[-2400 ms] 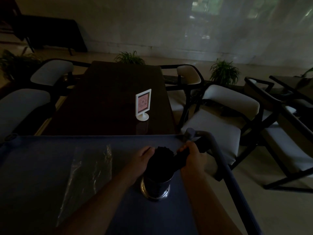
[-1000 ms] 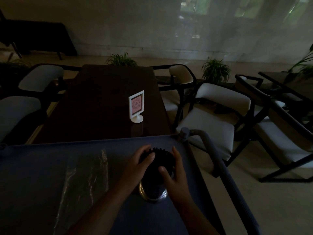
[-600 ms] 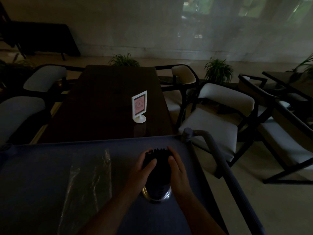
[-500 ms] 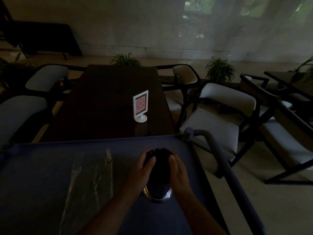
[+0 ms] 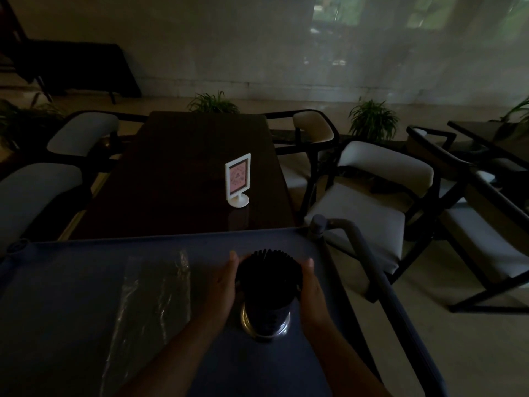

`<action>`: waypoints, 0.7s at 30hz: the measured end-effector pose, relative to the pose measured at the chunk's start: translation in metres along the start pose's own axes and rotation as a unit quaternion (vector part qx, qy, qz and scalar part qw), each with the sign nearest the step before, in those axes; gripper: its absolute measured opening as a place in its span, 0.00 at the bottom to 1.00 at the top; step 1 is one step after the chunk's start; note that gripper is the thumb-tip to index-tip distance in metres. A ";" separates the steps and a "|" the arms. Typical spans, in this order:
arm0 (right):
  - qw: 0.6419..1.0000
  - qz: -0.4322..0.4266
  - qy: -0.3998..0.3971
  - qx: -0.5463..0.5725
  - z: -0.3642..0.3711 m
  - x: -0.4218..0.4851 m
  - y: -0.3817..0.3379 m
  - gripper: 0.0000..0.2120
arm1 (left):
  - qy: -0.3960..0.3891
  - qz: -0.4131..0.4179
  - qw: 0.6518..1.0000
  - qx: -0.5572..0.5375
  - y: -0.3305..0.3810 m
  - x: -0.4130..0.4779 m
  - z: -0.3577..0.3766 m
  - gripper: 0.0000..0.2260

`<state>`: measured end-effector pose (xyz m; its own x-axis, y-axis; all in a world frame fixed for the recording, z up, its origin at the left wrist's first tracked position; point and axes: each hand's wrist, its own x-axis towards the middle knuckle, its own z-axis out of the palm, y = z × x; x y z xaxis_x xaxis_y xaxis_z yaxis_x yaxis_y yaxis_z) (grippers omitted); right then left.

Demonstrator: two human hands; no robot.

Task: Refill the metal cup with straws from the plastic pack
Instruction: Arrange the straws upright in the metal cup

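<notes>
Straws (image 5: 267,277), no longer gripped, are pressed into the metal cup (image 5: 266,325) between straight-fingered left hand (image 5: 224,285) and right hand (image 5: 310,285), so refilling seems done.

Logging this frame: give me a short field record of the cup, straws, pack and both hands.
metal cup: upright on the blue cart top, packed with dark straws
left hand: pressed flat against the bundle's left side
right hand: pressed flat against its right side
plastic pack: lies flat left of the cup, untouched
background: white sign stand on dark table
</notes>
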<state>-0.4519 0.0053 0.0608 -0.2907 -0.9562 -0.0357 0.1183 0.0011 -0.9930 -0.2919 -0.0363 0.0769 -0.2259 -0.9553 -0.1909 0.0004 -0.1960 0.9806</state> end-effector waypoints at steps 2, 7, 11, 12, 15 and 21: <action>1.000 -0.001 -0.012 0.013 -0.007 -0.005 0.001 0.24 | -0.043 0.001 0.999 -0.017 -0.012 -0.006 -0.009 0.25; 0.992 -0.051 -0.112 -0.036 -0.025 -0.021 0.011 0.18 | -0.185 -0.012 0.975 0.122 -0.040 -0.019 -0.028 0.48; 0.980 -0.057 -0.143 -0.129 -0.025 -0.015 0.008 0.36 | -0.169 0.007 0.968 0.184 -0.034 -0.011 -0.022 0.48; 0.979 -0.061 -0.138 -0.140 -0.024 -0.012 0.005 0.37 | -0.178 0.018 0.968 0.178 -0.029 -0.007 -0.020 0.47; 0.972 -0.070 -0.130 -0.185 -0.026 0.001 0.000 0.37 | -0.199 0.007 0.964 0.175 -0.016 0.003 -0.014 0.48; 0.963 -0.056 -0.135 -0.225 -0.030 0.021 -0.009 0.35 | -0.245 -0.009 0.938 0.247 0.003 0.022 -0.012 0.46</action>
<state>-0.4873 -0.0065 0.0655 -0.0122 -0.9989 0.0452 -0.3409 -0.0384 -0.9393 -0.2857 -0.0608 0.0750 -0.6426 -0.7123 -0.2823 -0.4305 0.0310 0.9020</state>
